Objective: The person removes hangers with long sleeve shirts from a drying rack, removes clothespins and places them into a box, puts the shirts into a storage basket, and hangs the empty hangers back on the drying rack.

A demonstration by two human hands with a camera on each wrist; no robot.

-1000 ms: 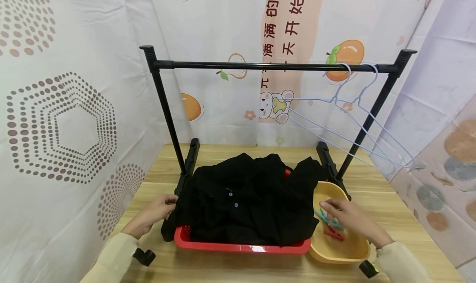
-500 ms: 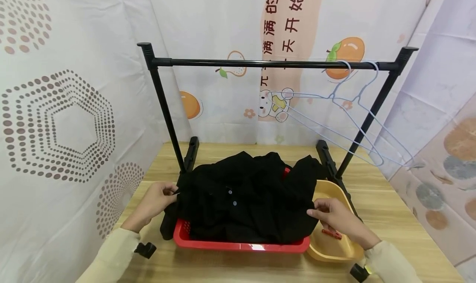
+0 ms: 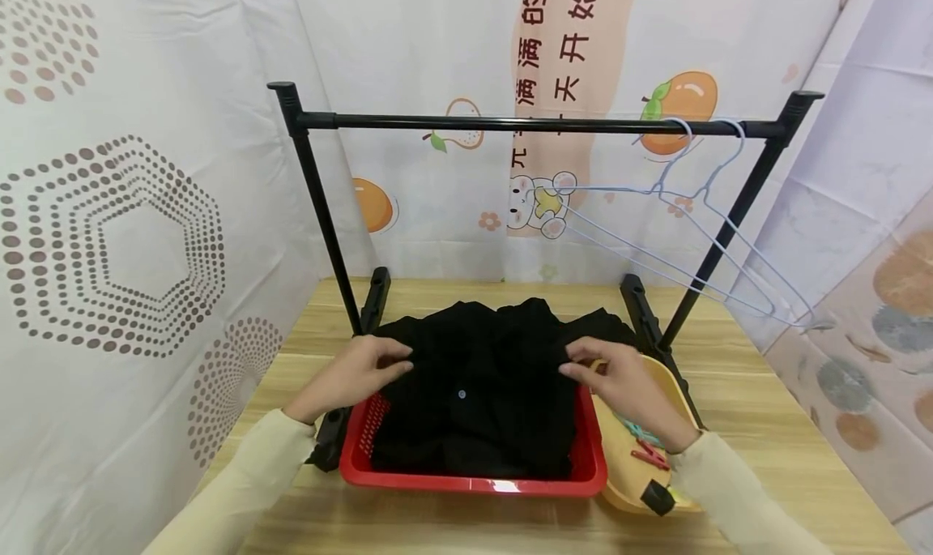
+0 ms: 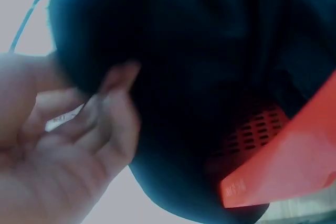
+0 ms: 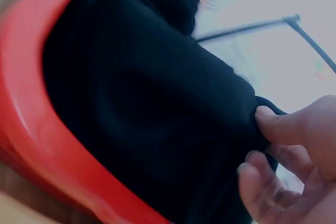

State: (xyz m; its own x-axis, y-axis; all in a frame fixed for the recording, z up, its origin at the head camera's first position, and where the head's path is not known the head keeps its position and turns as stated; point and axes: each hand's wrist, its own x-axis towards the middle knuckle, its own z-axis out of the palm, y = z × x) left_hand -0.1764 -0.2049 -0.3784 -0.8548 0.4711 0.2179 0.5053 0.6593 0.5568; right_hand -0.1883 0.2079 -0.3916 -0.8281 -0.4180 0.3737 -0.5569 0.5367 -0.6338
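A black shirt point(image 3: 496, 433) with a small button on its front lies bunched in a red plastic basket point(image 3: 474, 484), and its upper part is lifted. My left hand point(image 3: 357, 377) pinches the cloth on the left side between thumb and fingers; in the left wrist view the hand point(image 4: 79, 145) is blurred at the fabric's edge. On the opposite side, my right hand point(image 3: 619, 381) grips the shirt. Seen from the right wrist, the thumb and fingers of that hand point(image 5: 294, 156) close on a fold. The shirt's lower folds are hidden inside the basket.
A black clothes rack point(image 3: 496, 124) stands behind the basket. Two pale blue wire hangers point(image 3: 703, 194) hang at its right end. Right of the basket is a yellow tub point(image 3: 619, 466) with teal and red clothespins point(image 3: 651, 455), partly beneath my right forearm.
Both hands have moved inward and up with the shirt's sides, from the basket's outer edges. The right hand has left the tub and taken hold of the cloth. More of the basket's sides shows.
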